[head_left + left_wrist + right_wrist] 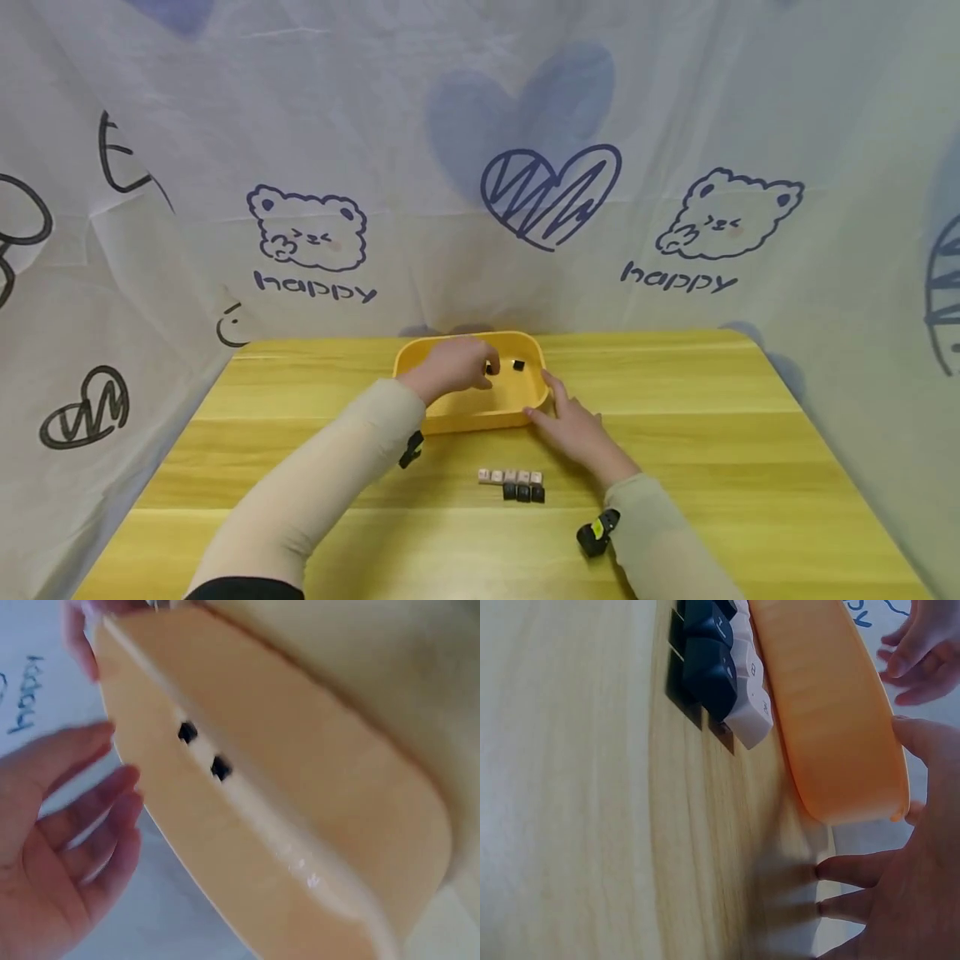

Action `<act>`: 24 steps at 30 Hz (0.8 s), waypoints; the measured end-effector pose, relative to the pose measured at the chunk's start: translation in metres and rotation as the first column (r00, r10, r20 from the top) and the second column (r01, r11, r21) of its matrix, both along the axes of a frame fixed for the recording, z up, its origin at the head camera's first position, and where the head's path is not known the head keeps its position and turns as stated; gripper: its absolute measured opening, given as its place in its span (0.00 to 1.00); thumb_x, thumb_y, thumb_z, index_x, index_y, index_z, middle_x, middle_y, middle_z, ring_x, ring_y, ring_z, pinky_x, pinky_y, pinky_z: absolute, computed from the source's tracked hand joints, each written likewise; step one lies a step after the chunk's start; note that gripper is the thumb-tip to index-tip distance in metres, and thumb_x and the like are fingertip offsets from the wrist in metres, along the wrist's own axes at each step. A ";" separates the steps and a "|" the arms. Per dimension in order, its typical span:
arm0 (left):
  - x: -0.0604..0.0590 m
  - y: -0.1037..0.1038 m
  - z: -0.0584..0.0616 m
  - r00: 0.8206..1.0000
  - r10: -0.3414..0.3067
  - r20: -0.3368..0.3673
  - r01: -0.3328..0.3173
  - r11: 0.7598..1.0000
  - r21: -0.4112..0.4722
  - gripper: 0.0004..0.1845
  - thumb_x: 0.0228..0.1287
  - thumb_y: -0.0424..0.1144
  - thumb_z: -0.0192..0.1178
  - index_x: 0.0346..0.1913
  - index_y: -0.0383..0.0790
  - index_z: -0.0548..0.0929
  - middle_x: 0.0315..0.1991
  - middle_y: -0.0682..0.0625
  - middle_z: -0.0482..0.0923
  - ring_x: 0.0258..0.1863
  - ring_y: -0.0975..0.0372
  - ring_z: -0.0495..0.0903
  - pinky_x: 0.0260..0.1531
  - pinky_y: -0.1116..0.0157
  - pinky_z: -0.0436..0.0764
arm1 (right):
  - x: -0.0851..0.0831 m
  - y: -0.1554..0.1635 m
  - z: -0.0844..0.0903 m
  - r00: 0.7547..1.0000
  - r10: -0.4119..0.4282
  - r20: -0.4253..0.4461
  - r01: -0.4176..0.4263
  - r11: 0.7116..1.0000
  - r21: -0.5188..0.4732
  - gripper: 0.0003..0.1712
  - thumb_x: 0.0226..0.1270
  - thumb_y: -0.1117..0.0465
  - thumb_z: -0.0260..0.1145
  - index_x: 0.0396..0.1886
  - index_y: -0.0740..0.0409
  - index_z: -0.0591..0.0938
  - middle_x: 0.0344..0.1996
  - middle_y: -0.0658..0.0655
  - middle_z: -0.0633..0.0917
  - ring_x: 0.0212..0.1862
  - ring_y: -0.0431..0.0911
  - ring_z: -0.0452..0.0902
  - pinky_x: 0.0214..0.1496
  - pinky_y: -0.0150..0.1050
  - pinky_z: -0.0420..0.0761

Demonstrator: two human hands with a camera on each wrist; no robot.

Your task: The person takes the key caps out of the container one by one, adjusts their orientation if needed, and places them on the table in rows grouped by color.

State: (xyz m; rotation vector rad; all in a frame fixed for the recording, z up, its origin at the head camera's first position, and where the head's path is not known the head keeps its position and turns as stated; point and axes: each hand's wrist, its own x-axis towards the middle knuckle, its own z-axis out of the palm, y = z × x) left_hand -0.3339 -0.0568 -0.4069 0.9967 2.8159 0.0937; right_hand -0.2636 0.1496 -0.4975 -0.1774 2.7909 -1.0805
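A yellow-orange plastic tray [480, 422] stands at the back of the table, with two black keycaps [220, 768] on its floor. My left hand [459, 365] hovers over the tray, fingers loosely bent, and the left wrist view shows nothing between them. At the tray's right front corner, my right hand [576, 429] grips the rim between thumb and a finger; its other fingers spread beside the tray in the right wrist view. In front of the tray lie a row of several pale keycaps [510, 477] and, against it, three black keycaps [523, 493].
The wood-grain table [675, 500] reaches back to a white curtain [420, 125] printed with hearts and bears. A black wrist camera [597, 533] sits on the right sleeve, and another black device [411, 450] shows at the left wrist.
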 end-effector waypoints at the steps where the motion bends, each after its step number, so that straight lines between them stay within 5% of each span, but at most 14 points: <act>1: -0.004 0.001 0.000 1.000 -0.019 0.022 0.020 1.000 -0.020 0.15 0.59 0.40 0.71 0.49 0.43 0.86 0.44 0.49 0.84 0.39 0.60 0.81 0.42 0.61 0.80 | 0.000 0.000 0.000 1.000 -0.002 0.003 0.002 1.000 0.001 0.48 0.69 0.31 0.51 0.79 0.45 0.45 0.68 0.69 0.66 0.69 0.69 0.56 0.64 0.74 0.38; 9: -0.035 0.012 -0.014 0.981 -0.100 0.168 0.127 0.979 -0.159 0.26 0.59 0.39 0.70 0.60 0.38 0.79 0.56 0.45 0.79 0.53 0.55 0.77 0.57 0.60 0.73 | 0.001 0.004 -0.001 1.000 -0.016 0.002 0.016 1.000 0.001 0.45 0.71 0.36 0.53 0.79 0.45 0.46 0.68 0.69 0.66 0.69 0.70 0.55 0.64 0.75 0.38; 24: -0.046 0.007 -0.045 0.981 -0.085 0.175 0.107 0.987 -0.121 0.20 0.66 0.38 0.63 0.60 0.42 0.80 0.56 0.43 0.74 0.53 0.55 0.74 0.57 0.60 0.72 | 0.000 0.000 -0.002 1.000 -0.016 -0.018 0.016 1.000 -0.005 0.47 0.68 0.32 0.53 0.79 0.45 0.49 0.68 0.68 0.67 0.69 0.70 0.56 0.64 0.75 0.40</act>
